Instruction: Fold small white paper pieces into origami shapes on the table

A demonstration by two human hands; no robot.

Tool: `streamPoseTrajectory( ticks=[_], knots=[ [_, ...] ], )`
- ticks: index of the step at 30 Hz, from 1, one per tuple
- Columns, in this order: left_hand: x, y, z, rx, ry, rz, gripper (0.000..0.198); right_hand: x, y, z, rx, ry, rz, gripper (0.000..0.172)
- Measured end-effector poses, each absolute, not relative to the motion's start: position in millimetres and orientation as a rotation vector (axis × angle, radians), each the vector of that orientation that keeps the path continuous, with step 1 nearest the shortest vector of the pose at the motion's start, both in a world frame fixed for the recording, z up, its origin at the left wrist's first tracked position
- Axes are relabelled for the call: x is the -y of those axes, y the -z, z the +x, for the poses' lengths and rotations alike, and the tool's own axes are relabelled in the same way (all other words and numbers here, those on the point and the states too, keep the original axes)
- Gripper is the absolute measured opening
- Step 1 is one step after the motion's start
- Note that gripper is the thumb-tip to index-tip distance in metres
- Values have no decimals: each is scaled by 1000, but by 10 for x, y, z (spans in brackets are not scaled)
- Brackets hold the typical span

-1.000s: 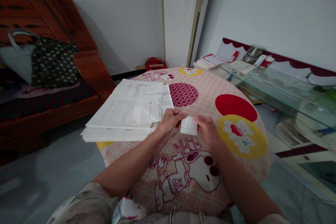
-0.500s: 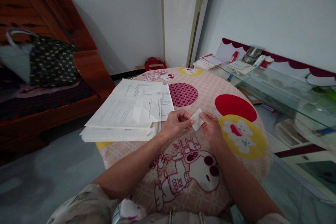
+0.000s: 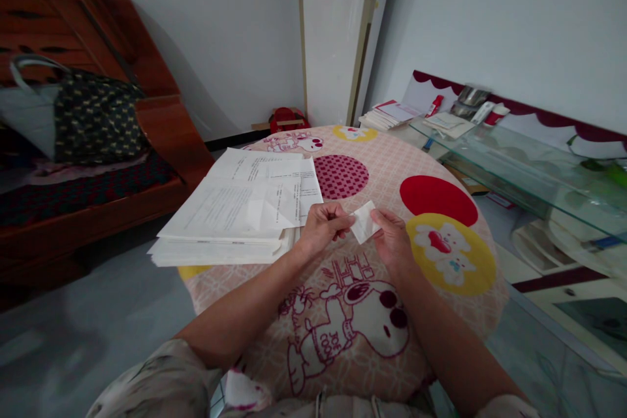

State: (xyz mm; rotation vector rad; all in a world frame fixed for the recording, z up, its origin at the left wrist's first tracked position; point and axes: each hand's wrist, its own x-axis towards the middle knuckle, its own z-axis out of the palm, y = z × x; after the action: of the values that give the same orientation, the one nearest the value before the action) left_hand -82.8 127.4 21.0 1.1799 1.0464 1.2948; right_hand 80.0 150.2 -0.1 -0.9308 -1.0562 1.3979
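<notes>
Far left there's a dark patterned bag (image 3: 95,114) sitting on a wooden bench (image 3: 166,137). Then comes the round table (image 3: 386,163) with a cartoon dog cloth, and along its left edge a stack of printed sheets (image 3: 230,222) hanging a bit over the rim. Just right of the stack is the left hand (image 3: 323,227), fingers curled in, pinching the left corner of a small white folded paper (image 3: 365,222). That paper sits about mid-table, held between both hands. The right hand (image 3: 394,243) pinches its right side, fingers curled too. Further right, well apart, is a glass shelf (image 3: 529,170) with some clutter at its far end.
</notes>
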Motion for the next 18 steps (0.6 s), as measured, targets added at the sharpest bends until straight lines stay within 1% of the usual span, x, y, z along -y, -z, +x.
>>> streamPoseTrajectory(
  ticks=[7,14,18],
  knots=[
    [-1336,-199,-945,-953,-1091,1256,36,-1466,-20,836,1145,-1326,-946,18],
    [-1375,-96,-889,-1028,-1201,1424,41,-1420,-43,807,1333,-1271,-1048,26],
    [-1406,-63,-922,-1083,-1260,1425,42,-1481,-92,869,1346,-1461,-1097,31]
  ],
)
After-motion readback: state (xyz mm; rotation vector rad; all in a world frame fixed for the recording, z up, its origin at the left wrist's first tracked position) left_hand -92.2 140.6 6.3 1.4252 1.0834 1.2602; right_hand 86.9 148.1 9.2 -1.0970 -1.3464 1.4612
